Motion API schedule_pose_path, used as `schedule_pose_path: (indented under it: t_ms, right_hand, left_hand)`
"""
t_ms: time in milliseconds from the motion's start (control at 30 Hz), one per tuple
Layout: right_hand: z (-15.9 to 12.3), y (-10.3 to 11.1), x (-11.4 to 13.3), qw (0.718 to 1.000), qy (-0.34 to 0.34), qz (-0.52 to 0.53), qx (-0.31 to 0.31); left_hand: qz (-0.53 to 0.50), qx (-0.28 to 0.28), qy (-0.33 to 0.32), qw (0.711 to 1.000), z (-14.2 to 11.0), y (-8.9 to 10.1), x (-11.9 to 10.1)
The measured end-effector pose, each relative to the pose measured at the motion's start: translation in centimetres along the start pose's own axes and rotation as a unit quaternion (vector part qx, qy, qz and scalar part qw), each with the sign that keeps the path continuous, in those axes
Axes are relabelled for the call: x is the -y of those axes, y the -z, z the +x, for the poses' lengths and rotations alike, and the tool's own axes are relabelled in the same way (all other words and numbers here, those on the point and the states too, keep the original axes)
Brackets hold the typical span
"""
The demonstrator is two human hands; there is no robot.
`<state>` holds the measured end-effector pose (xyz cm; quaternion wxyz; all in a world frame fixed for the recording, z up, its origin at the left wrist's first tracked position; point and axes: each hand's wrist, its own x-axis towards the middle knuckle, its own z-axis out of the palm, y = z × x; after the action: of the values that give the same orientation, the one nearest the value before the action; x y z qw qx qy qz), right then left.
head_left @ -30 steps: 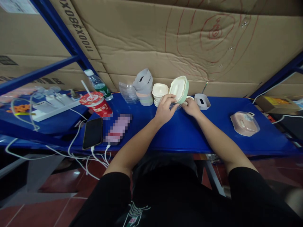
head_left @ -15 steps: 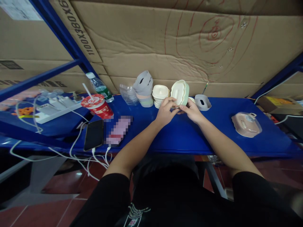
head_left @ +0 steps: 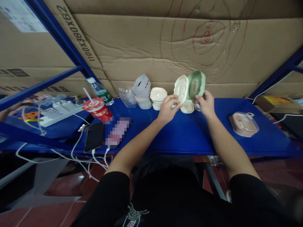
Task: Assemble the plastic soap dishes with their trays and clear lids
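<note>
My left hand (head_left: 167, 109) pinches a cream plastic tray (head_left: 181, 89) with a wavy rim, tilted up. In my right hand (head_left: 206, 104) is a green plastic shell (head_left: 195, 85), its hollow side facing me. The two pieces are held side by side; their edges overlap in the view, and I cannot tell if they touch. Below them on the blue table lies another cream piece (head_left: 187, 107). A stack of cream pieces (head_left: 158, 98) stands left of my left hand. A grey piece behind my right hand is mostly hidden.
Farther left are nested grey shells (head_left: 142, 84) and clear plastic covers (head_left: 127, 97). A red cup (head_left: 99, 108) with a straw, a green-labelled bottle (head_left: 104, 94) and a black phone (head_left: 94, 137) with cables stand left. A pink clear-lidded box (head_left: 244, 124) lies right.
The green shell and the cream tray, nested together before, are now apart. My right hand has moved right and up with the shell, while my left hand keeps the tray.
</note>
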<state>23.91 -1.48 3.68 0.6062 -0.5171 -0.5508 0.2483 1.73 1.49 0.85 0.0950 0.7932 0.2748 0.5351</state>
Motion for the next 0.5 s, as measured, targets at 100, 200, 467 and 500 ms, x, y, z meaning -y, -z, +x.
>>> schedule_pose_path:
  t_ms: [100, 200, 467, 500]
  right_hand:
    - [2.5, 3.3, -1.5, 0.992, -0.042, -0.071, -0.091]
    - [4.1, 6.2, -3.2, 0.979, -0.125, -0.088, -0.136]
    - [4.3, 7.9, -5.0, 0.96, -0.237, -0.101, -0.112]
    - [4.3, 8.0, -5.0, 0.956, -0.239, -0.13, -0.107]
  left_hand:
    - [0.061, 0.079, -0.018, 0.995, 1.0, -1.0, -0.8]
    - [0.147, 0.203, -0.017, 0.968, 1.9, -2.9, -2.3]
    - [0.293, 0.339, 0.032, 0.893, 2.5, -7.3, -4.6]
    - [0.298, 0.338, 0.035, 0.892, 2.3, -7.5, -4.5]
